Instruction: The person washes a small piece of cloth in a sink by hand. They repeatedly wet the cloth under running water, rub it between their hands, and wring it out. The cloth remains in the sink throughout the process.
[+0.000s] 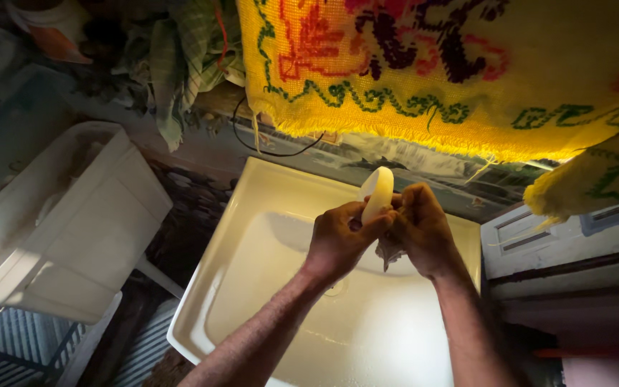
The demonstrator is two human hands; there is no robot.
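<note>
Both hands [381, 233], soap bar [377, 192] above basin [252, 236]

There is only one view, from a camera on the person's head. It looks steeply down and a little forward, over both forearms, which enter from the bottom edge. The left hand [338, 240] and the right hand [420, 233] meet near the middle of the picture, quite near to the lens. Under them lies a white square basin [252, 236], seen almost from above. The top of the picture reaches a hanging yellow woven cloth [539, 79]. At the left edge, a white tub [73, 236] is seen slanted.
</note>
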